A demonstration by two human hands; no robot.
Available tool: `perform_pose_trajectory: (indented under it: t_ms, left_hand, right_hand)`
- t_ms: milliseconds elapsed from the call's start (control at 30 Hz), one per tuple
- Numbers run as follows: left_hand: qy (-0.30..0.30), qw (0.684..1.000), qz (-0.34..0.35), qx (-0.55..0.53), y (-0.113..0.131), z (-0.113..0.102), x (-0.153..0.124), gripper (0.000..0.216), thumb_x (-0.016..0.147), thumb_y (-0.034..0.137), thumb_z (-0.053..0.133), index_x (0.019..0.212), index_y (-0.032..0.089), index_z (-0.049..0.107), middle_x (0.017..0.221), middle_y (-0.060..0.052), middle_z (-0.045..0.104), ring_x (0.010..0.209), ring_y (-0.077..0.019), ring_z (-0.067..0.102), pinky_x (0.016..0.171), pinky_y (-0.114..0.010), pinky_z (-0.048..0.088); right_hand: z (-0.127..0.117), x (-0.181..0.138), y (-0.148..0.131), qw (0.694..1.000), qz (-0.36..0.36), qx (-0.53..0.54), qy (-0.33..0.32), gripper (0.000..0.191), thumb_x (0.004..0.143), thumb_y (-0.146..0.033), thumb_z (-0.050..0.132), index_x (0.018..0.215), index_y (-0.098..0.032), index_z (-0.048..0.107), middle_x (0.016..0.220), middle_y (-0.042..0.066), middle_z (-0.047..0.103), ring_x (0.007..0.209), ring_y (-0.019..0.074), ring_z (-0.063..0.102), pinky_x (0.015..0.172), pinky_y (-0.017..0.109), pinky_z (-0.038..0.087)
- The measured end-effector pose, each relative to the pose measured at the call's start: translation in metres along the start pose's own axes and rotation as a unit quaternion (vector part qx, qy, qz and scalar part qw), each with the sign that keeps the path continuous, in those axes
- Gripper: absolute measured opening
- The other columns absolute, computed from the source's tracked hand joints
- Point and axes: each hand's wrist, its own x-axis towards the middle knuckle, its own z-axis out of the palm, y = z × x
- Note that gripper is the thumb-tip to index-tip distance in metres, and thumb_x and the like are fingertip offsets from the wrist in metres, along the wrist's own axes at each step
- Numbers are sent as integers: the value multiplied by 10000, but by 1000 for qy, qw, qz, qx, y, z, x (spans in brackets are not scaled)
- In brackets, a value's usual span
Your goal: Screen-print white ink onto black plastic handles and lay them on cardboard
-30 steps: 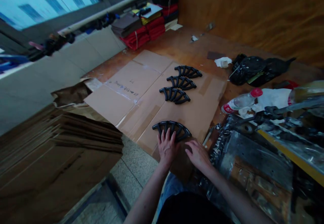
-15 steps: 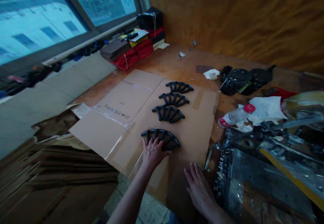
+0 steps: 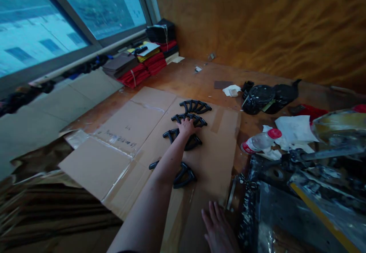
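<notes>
Several black curved, ribbed fan-shaped pieces lie in a column on a flattened cardboard sheet (image 3: 211, 161). My left hand (image 3: 187, 127) reaches out over the second-farthest piece (image 3: 200, 120), its fingers spread and touching it, the thumb apart. Beyond it lies the farthest piece (image 3: 197, 106). My left forearm partly covers a nearer piece (image 3: 193, 141) and the nearest piece (image 3: 184, 176). My right hand (image 3: 219, 226) rests open and flat on the cardboard's near right part, holding nothing.
A thin knife-like tool (image 3: 232, 192) lies by the cardboard's right edge. Right of it are a red-capped bottle (image 3: 259, 141), white paper (image 3: 297, 127) and a dark, paint-spattered machine (image 3: 286, 211). Black containers (image 3: 261, 96) stand behind. Red bundles (image 3: 137, 74) sit near the window.
My left hand has moved away from the nearest black piece, forward to the second-farthest one. My right hand stays flat on the cardboard. The camera view has shifted slightly.
</notes>
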Motion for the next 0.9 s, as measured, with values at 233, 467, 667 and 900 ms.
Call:
perform_pose_trajectory:
  t_ms: [233, 467, 667, 900]
  left_hand:
    - [-31, 999, -12, 3, -9, 10, 19, 701, 662, 642, 652, 1250, 269, 576, 1362, -141, 488, 1208, -396, 439, 955, -552, 386]
    - [-10, 1000, 1, 15, 1, -3, 4, 559, 713, 601, 620, 1124, 225, 671, 1272, -140, 565, 1201, -396, 436, 978, -524, 368]
    - [97, 983, 155, 4, 34, 0, -101, 483, 762, 499, 620, 1181, 260, 640, 1449, -59, 448, 1332, -387, 302, 1091, -566, 219]
    - [69, 942, 322, -70, 67, 35, -238, 515, 764, 503, 627, 1238, 305, 602, 1413, -38, 500, 1345, -375, 325, 1133, -586, 176]
  right_hand:
    - [4, 3, 0, 1000, 3, -6, -2, 621, 789, -342, 667, 1376, -220, 504, 1459, 184, 366, 1331, 403, 354, 1067, 532, 379]
    - [1, 3, -8, 999, 25, -31, 4, 528, 843, -269, 590, 1363, -216, 518, 1459, 172, 381, 1344, 373, 350, 1082, 514, 365]
    - [0, -3, -12, 999, 25, -29, 10, 548, 851, -202, 567, 1391, -194, 476, 1477, 177, 354, 1370, 367, 299, 1098, 529, 331]
    - [-12, -6, -21, 997, 47, 34, 43, 461, 868, -169, 531, 1326, -207, 544, 1391, 121, 513, 1328, 303, 413, 1104, 483, 333]
